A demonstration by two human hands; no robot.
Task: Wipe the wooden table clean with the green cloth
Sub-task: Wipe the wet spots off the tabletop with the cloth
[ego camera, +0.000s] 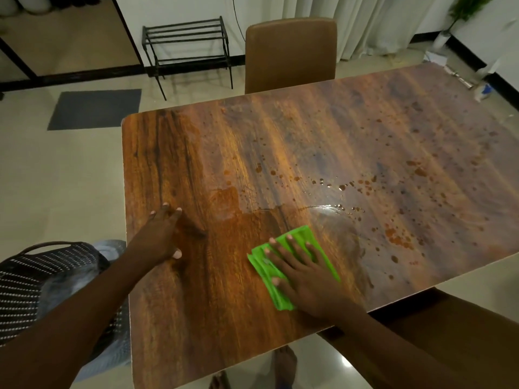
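The wooden table [309,130] fills the middle of the view, with a glossy brown grain. A folded green cloth [323,248] lies near the table's front edge, and my right hand [303,273] presses flat on top of it with fingers spread. My left hand [163,237] rests palm down on the bare wood at the left, holding nothing. Water drops and reddish-brown spots [398,237] are scattered over the centre and right of the tabletop. A wet smear [227,206] sits just beyond the cloth.
A brown chair [290,54] stands at the table's far side. A black metal rack [186,43] and a grey mat [95,108] are on the tiled floor behind. A black woven basket with grey fabric [42,279] sits at the left. Bare feet [283,366] show below the front edge.
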